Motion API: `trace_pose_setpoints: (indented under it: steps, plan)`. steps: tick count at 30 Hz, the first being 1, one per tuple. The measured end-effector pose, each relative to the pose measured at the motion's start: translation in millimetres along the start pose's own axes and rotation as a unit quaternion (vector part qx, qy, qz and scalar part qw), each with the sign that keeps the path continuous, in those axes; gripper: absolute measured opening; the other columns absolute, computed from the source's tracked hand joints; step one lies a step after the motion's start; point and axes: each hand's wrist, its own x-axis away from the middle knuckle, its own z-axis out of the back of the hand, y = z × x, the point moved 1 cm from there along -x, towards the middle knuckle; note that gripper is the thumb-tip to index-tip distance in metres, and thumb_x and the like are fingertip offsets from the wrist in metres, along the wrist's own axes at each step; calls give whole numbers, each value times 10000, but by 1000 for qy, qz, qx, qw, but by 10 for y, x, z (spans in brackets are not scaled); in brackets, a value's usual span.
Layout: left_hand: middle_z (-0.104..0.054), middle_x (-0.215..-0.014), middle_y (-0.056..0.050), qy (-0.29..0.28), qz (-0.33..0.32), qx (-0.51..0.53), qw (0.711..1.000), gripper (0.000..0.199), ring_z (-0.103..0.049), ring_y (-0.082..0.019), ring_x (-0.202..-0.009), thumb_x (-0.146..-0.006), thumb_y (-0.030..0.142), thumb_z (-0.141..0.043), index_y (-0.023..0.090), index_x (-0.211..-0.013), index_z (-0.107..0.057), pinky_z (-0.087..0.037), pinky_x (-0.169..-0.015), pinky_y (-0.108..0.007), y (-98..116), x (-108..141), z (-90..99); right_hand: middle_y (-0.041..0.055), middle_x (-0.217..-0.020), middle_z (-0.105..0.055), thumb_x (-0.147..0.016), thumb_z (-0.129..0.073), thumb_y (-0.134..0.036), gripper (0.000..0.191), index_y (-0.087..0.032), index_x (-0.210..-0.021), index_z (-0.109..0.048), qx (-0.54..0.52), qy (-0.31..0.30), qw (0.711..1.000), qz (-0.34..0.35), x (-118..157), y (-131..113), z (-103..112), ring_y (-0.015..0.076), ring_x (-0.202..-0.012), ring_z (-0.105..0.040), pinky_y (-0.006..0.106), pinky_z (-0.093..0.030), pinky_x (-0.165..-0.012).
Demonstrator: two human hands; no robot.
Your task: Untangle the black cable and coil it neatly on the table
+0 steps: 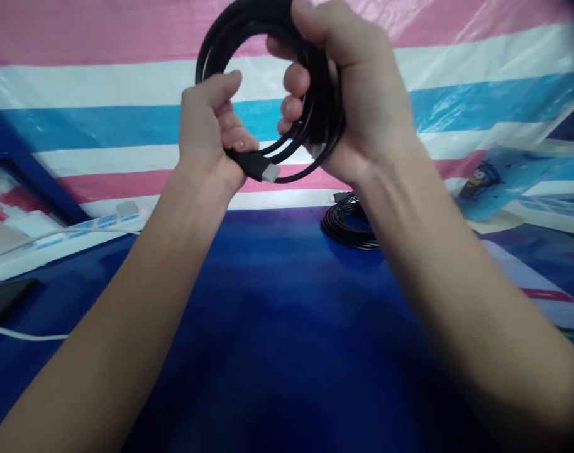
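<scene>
While the right hand (366,94) grips the cable coil (317,94), the left hand (211,129) holds its plug (254,166). If the right hand loosens, the coil may spring apart.

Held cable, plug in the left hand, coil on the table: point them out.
Held cable (320,94): head view, right side of its loop.
Plug (254,166): head view, black body.
Coil (332,228): head view, left side of its windings.

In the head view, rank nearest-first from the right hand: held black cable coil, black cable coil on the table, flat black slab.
1. Held coil, in the right hand
2. Table coil, below that hand
3. Black slab, far left
</scene>
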Motion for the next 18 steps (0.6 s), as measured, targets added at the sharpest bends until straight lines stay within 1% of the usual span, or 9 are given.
trace_pose_setpoints:
  steps: [2,4,6,8,9,11,13,15,18]
  plan:
    - [-124,-452,91,-9,-1,-7,1000,358,-109,1,-333,-856,112,-475,187,-580,-260,-150,-309,-137,10,-22,18,-21,-559,-376,-957,-424,-242,295,-181,-679,-499,2,1,1000,-16,4,9,9,73,-451,-395,224,-424,-452]
    - [-147,-462,85,-50,13,-50,997,336,-146,3,-347,-856,119,-504,181,-583,-318,-191,-317,-124,40,-22,28,-48,-489,-259,-922,-459,-171,233,-161,-704,-541,46,3,999,-23,25,-19,76,57,-387,-280,226,-399,-416]
    - [-214,-468,72,-114,50,-129,984,240,-212,-3,-372,-833,98,-555,163,-626,-452,-240,-336,-130,82,10,30,-65,-459,-199,-857,-506,-89,180,-136,-691,-557,137,-37,989,-30,61,-85,180,42,-367,-177,223,-332,-370]
    - [-279,-470,59,-187,86,-217,954,138,-262,-9,-384,-823,82,-566,132,-697,-542,-312,-382,-149,120,62,18,-66,-455,-216,-815,-540,-61,154,-127,-677,-554,210,-107,971,-38,104,-173,288,34,-362,-164,217,-265,-342]
    - [-286,-462,60,-215,91,-250,940,142,-265,-8,-376,-829,87,-554,126,-693,-543,-338,-404,-162,134,90,7,-63,-459,-234,-804,-556,-60,148,-127,-672,-550,232,-140,961,-47,125,-218,332,32,-360,-183,212,-240,-336]
    - [-239,-441,71,-238,71,-281,927,268,-212,6,-347,-837,93,-521,153,-588,-442,-320,-396,-164,156,132,-25,-62,-460,-247,-792,-577,-63,123,-117,-682,-567,251,-145,955,-57,149,-290,389,28,-356,-209,201,-230,-338]
    - [-181,-440,73,-216,38,-276,936,364,-142,11,-342,-812,64,-522,177,-530,-322,-211,-346,-148,175,146,-59,-53,-472,-294,-796,-593,-93,89,-102,-707,-597,244,-104,963,-51,141,-314,393,34,-364,-264,205,-300,-363]
    - [-139,-451,70,-163,0,-233,959,390,-88,5,-352,-796,54,-519,180,-523,-271,-108,-315,-147,204,133,-79,-33,-526,-385,-820,-577,-134,98,-102,-727,-582,179,-70,981,-29,105,-277,351,49,-412,-354,213,-398,-426]
    - [-103,-467,74,-89,-16,-177,980,376,-60,-5,-363,-844,74,-475,176,-544,-274,-103,-300,-132,248,89,-66,-22,-608,-449,-852,-505,-138,137,-140,-722,-462,61,-64,996,0,47,-158,249,63,-494,-421,206,-461,-508]
